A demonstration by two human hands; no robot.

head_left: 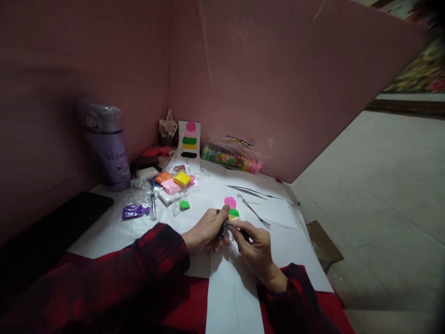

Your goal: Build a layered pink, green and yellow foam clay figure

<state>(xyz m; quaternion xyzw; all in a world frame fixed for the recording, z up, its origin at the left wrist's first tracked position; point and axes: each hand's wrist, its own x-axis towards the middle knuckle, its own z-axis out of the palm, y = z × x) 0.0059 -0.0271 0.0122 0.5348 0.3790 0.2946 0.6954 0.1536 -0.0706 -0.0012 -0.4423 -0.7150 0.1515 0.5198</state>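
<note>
My left hand (206, 230) grips a small clear packet of black clay (223, 226), thumb on top. At the packet's right edge my right hand (256, 247) has its fingers closed in a pinch on the plastic. Something dark shows between the right fingers; I cannot make it out. Just beyond the hands, textured pink clay (230, 202) lies on white paper (285, 246). Below it come green clay (234, 213) and a bit of yellow, partly hidden by my hands. A slim fork-ended tool (255, 212) lies to the right.
Clay packets, among them a yellow one (181, 178) and a purple one (135, 211), lie at left near a green clay piece (184, 204). Behind stand a purple flask (108, 150), a color-striped card (189, 149) and a bagged colorful pack (229, 157) against the pink wall.
</note>
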